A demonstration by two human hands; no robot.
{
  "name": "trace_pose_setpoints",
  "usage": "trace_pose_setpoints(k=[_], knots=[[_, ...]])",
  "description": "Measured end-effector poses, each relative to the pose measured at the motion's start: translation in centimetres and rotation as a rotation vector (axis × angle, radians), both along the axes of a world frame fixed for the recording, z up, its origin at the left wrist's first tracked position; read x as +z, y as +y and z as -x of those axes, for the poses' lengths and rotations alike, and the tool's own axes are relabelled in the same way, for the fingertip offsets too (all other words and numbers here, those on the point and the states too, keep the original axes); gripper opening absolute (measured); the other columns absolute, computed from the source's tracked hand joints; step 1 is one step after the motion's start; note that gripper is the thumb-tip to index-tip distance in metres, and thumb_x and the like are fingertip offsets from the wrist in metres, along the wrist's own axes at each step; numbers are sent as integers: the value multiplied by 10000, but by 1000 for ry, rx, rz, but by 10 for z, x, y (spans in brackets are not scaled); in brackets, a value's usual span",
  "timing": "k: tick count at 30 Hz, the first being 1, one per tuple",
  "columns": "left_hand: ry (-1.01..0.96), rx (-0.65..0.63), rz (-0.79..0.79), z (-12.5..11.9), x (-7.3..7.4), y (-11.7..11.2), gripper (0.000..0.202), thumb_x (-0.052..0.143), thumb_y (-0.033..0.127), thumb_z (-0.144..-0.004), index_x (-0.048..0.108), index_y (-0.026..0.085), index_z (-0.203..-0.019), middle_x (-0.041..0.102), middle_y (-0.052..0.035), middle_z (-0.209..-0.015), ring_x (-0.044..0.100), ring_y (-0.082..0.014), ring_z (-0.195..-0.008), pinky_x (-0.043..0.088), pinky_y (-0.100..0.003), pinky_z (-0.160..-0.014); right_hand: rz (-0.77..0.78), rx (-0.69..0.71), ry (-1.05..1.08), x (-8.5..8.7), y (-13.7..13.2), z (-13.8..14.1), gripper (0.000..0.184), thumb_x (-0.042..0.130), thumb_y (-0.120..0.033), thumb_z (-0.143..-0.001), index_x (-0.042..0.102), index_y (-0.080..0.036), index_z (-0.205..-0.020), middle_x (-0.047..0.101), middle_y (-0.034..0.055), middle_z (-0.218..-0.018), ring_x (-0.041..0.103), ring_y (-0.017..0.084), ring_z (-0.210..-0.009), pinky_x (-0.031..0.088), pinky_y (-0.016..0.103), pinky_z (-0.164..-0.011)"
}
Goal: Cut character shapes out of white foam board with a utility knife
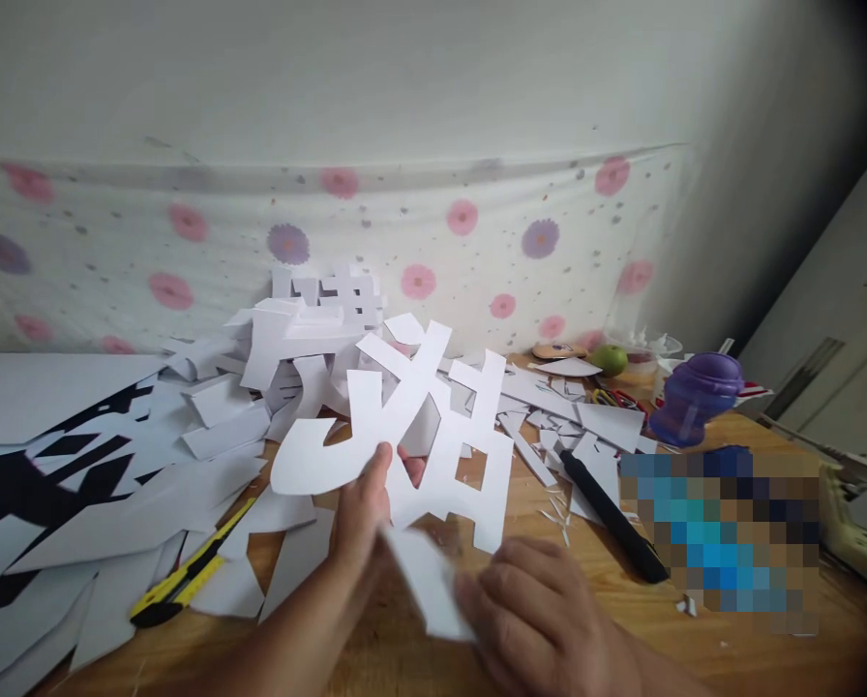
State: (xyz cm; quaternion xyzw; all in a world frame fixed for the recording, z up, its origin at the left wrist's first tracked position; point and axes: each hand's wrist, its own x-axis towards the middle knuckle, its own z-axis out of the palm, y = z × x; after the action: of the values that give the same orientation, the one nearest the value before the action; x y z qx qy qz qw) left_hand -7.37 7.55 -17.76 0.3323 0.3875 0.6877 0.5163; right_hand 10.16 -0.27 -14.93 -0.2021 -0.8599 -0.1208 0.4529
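Observation:
My left hand grips a large white cut-out character at its lower left edge, thumb in front and fingertips behind. The cut-out is held up above the wooden table, tilted toward me. My right hand, somewhat blurred, pinches a small white strip between thumb and curled fingers, below the cut-out. The strip's upper end comes close to my left wrist; whether it touches cannot be told. To the left of my left forearm lies a yellow utility knife on paper pieces.
White scraps and sheets with black shapes cover the left side. More cut-outs are heaped at the back. A black rod-like object, scissors, a green apple and a purple cup stand or lie rightward, beside a blurred-out patch.

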Motion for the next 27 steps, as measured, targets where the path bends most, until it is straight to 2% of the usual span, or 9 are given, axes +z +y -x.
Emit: trace_pose_setpoints(k=[2,4,6,8,11,14,18,23,27], knots=[[-48,27,3,6,-2,11,258,662,393,-857,616,140,-830,645,-5,-694,642,-149,-631,551,-292,-606,325,166,1,7,-3,-2,198,490,-191,-922,667,-125,-860,608,31,-591,520,143,-524,418,272,-490],[-78,27,-3,10,-4,17,234,630,364,-894,608,133,-872,630,5,-735,643,-137,-678,562,-302,-645,819,198,-50,17,1,-17,269,514,-262,-907,633,-153,-693,575,11,-590,506,113,-529,389,235,-491],[-91,12,-9,11,-5,18,229,613,356,-913,611,128,-898,623,6,-758,639,-132,-695,567,-310,-666,1146,290,-282,23,15,-42,278,625,-333,-818,611,-163,-599,538,-9,-559,463,105,-520,357,233,-492],[-96,2,-23,11,-4,17,231,607,358,-919,611,127,-912,616,8,-762,628,-125,-679,565,-301,-654,1372,135,-153,19,35,-71,324,628,-452,-796,662,-162,-655,585,12,-573,501,126,-520,391,242,-491],[-99,-3,-58,12,-2,17,225,602,352,-924,607,127,-921,605,13,-758,605,-110,-641,545,-268,-606,1177,-456,458,-2,61,-108,436,564,-570,-777,725,-174,-863,698,69,-771,619,202,-685,486,306,-646],[-106,-9,-85,14,-1,19,222,600,348,-926,605,126,-918,600,14,-761,590,-102,-626,530,-250,-583,1094,-613,525,-23,70,-127,456,646,-527,-669,736,-169,-937,702,73,-752,605,232,-629,468,354,-637],[-114,-40,-107,15,-2,19,229,592,354,-930,601,127,-910,596,16,-755,577,-96,-610,515,-238,-564,1087,-564,533,-30,61,-115,348,725,-440,-620,757,-192,-862,713,65,-739,615,247,-674,467,354,-664],[-108,-216,-81,10,-1,6,297,577,405,-931,600,125,-835,599,13,-727,587,-104,-617,516,-250,-580,1206,-327,662,-25,50,-74,556,641,-544,-763,639,-168,-1174,712,93,-951,637,208,-728,502,321,-614],[-109,-397,-76,10,4,-2,312,614,440,-895,627,128,-884,646,-18,-805,641,-143,-743,552,-307,-685,1268,-171,771,-20,50,-58,457,681,-597,-704,632,-157,-819,563,-7,-573,476,114,-463,390,247,-448]])
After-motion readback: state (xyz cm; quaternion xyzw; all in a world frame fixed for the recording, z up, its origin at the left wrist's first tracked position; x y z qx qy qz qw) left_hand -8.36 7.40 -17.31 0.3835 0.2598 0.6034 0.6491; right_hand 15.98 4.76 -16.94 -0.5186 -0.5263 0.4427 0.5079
